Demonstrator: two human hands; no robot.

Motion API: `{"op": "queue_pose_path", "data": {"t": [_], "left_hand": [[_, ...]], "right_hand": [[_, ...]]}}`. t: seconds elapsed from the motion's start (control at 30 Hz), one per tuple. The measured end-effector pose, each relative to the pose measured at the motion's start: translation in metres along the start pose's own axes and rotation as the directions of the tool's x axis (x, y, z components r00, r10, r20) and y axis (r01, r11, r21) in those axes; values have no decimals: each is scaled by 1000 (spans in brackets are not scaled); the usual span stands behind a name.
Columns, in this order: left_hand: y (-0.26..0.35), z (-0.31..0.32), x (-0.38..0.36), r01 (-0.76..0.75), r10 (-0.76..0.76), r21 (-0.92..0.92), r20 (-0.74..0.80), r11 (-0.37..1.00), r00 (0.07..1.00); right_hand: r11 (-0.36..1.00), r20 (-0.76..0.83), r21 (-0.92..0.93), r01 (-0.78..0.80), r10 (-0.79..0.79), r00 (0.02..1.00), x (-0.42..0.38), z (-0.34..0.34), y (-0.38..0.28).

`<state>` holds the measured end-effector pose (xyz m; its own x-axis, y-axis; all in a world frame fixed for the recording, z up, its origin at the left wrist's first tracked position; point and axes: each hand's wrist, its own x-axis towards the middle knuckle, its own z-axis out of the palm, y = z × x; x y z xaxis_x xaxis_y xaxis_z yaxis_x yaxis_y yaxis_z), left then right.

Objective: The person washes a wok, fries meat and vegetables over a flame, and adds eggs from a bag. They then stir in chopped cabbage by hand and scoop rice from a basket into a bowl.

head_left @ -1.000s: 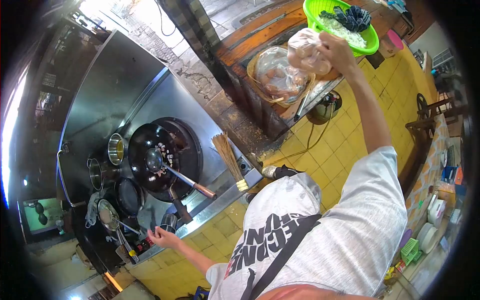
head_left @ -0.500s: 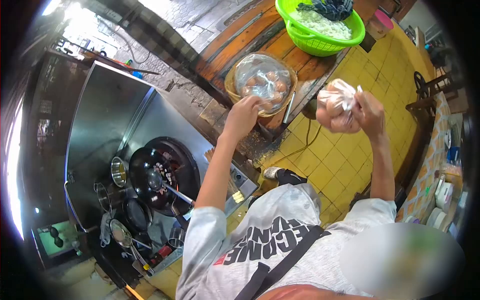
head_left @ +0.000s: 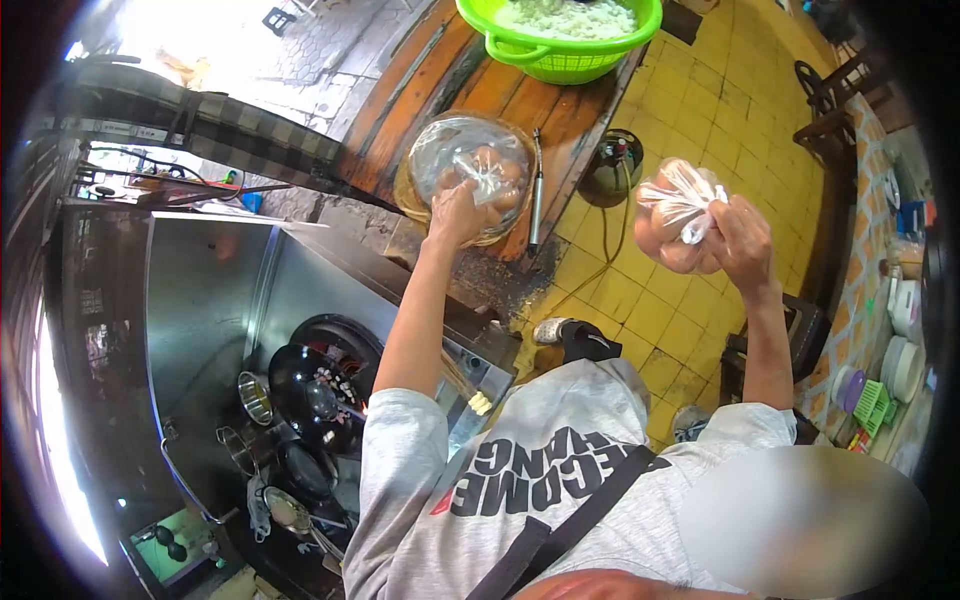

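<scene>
My right hand [head_left: 742,240] grips the gathered neck of a clear plastic bag of eggs [head_left: 680,228], held up over the yellow floor. Several brownish eggs press against its plastic. On the wooden table, my left hand [head_left: 458,214] reaches into a round wicker basket [head_left: 408,196]. Its fingers close on a second clear plastic bag [head_left: 440,150], which also has several eggs [head_left: 508,170] in it; the fingertips are partly hidden. Just right of the basket lies a slim metal rod-like tool [head_left: 537,195].
A green plastic colander [head_left: 570,68] of white rice stands on the wooden table [head_left: 400,90]. Left, a black wok [head_left: 300,385] with chopped food and a ladle sits on the steel stove, beside a metal bowl [head_left: 255,398]. A dark rounded object [head_left: 612,170] stands on the tiled floor.
My left hand has moved from the basket's near edge onto the bag inside. The right hand still holds its bag of eggs, now turned slightly. The whole view has shifted.
</scene>
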<state>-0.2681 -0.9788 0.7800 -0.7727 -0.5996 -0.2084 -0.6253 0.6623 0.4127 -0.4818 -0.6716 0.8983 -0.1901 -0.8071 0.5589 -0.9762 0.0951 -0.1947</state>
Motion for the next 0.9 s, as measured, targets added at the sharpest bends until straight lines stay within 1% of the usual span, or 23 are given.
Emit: {"op": "queue_pose_path", "data": {"t": [0.03, 0.13, 0.17, 0.2, 0.23, 0.27, 0.3, 0.33, 0.37, 0.43, 0.47, 0.53, 0.57, 0.6, 0.67, 0.7, 0.8, 0.83, 0.87, 0.9], "left_hand": [[-4, -1, 1, 4, -4, 8, -2, 1000, 1000], [-11, -9, -1, -114, 117, -28, 196, 993, 973], [-27, -1, 4, -111, 113, -22, 196, 994, 974], [-54, 17, 14, -308, 313, -58, 129, 950, 941], [-70, 26, 19, -494, 499, -80, 54, 866, 865], [-66, 23, 19, -492, 496, -74, 53, 868, 867], [-58, 20, 18, -250, 256, -123, 39, 960, 966], [-49, 16, 17, 7, -1, -174, 38, 985, 999], [-42, 14, 17, 9, -3, -170, 34, 985, 999], [-28, 13, 19, 28, -23, 136, -39, 990, 999], [-25, 18, 20, 25, -20, 138, -41, 990, 999], [-21, 27, 21, 68, -14, 183, -282, 981, 959], [-16, 27, 25, 203, -143, 241, -244, 949, 959], [-13, 25, 29, 198, -138, 241, -244, 950, 960], [-8, 21, 37, 296, -254, 489, -151, 820, 955], [-10, 20, 39, 256, -201, 553, -160, 793, 966], [-15, 16, 46, 243, -215, 499, -115, 831, 970], [-18, 15, 46, 226, -193, 507, -119, 831, 974], [-24, 16, 48, 226, -192, 507, -120, 832, 974], [-30, 20, 50, 246, -217, 466, -116, 850, 969]], "right_hand": [[1000, -5, 7, 0, 1, 1000, -1, 2, 2], [1000, -26, 15, -8, 9, 1000, -3, 7, 3], [1000, -19, 22, -14, 14, 1000, -3, 9, 2], [999, -10, 28, -19, 19, 1000, -2, 10, 2], [999, -13, 33, -16, 17, 1000, -1, 11, 2], [999, -7, 45, -18, 18, 1000, 0, 12, 1], [998, -1, 58, -19, 19, 1000, 1, 14, 0], [998, -6, 63, -16, 16, 1000, 1, 15, 0], [998, -10, 65, -7, 7, 1000, 1, 16, 0], [998, -15, 66, 2, -1, 1000, -2, 16, 0], [997, -12, 76, -12, 13, 1000, -4, 16, 0], [996, -13, 82, -29, 31, 999, -8, 15, 0], [995, -2, 87, -39, 40, 999, -10, 14, 1], [995, 7, 91, -49, 48, 999, -12, 12, 1], [995, 7, 77, -56, 56, 998, -15, 9, 1], [996, 9, 68, -61, 60, 998, -16, 8, 2], [998, 3, 52, -41, 41, 999, -20, 3, 5], [998, 3, 52, -40, 40, 999, -22, 1, 7], [998, 20, 45, -41, 40, 999, -24, -1, 8], [998, 36, 38, -43, 42, 998, -25, -3, 9]]}}
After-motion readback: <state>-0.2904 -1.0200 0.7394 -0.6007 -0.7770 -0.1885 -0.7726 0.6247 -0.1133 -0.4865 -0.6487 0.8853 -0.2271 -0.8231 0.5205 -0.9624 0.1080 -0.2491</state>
